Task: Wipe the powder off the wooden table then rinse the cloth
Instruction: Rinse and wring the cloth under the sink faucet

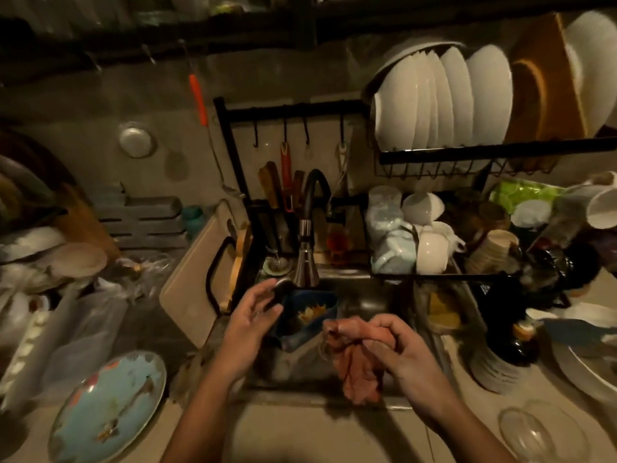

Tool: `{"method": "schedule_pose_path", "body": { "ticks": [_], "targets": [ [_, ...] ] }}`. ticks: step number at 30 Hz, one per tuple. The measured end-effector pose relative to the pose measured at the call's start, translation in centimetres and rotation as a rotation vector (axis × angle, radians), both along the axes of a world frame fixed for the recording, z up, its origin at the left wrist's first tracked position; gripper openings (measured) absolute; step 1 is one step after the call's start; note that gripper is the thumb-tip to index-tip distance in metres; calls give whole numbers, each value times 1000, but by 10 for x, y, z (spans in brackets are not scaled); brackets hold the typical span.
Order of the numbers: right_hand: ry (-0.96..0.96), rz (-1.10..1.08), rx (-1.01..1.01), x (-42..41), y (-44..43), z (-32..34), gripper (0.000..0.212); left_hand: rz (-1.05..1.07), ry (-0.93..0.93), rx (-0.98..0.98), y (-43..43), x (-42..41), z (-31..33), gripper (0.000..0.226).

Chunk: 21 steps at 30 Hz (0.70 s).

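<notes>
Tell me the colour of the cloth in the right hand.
The cloth is reddish pink; head view.

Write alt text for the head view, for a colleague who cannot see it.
The right hand grips a crumpled reddish cloth over the sink, while the open left hand hovers by the tap. A blue tub sits in the sink, and dishes crowd the counter on both sides.

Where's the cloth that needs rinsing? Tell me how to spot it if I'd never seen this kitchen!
Find the metal sink in the middle, under the black tap. Over its front part, the right hand holds a bunched cloth that hangs down. It is the only soft, pinkish-red thing there; the tub beside it is blue and hard.
</notes>
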State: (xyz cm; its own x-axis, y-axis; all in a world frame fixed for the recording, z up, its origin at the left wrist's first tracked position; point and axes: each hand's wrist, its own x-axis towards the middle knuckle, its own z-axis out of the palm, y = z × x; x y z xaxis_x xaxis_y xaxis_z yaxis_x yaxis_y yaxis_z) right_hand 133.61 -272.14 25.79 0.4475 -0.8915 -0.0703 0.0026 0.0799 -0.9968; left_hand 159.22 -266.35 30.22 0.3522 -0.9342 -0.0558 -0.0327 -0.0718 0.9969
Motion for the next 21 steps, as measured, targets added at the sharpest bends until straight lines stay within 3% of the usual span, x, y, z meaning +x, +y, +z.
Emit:
{"method": "schedule_pose_path", "body": {
  "ticks": [8,12,17,18,21],
  "targets": [
    [28,-237,-7,52,-66,-14,18,-211,-116,31,-188,62,-8,19],
    [3,-269,-34,65,-85,-26,19,-383,-149,92,-278,52,-24,26],
    [-196,-352,16,74,-103,-40,17,-329,-264,117,-348,27,-61,42],
    [-211,-342,38,76,-103,-44,25,-300,-313,123,-355,24,-65,41],
    [-102,-291,34,81,-104,-56,29,-263,-426,105,-373,27,-81,41]
  ]
}}
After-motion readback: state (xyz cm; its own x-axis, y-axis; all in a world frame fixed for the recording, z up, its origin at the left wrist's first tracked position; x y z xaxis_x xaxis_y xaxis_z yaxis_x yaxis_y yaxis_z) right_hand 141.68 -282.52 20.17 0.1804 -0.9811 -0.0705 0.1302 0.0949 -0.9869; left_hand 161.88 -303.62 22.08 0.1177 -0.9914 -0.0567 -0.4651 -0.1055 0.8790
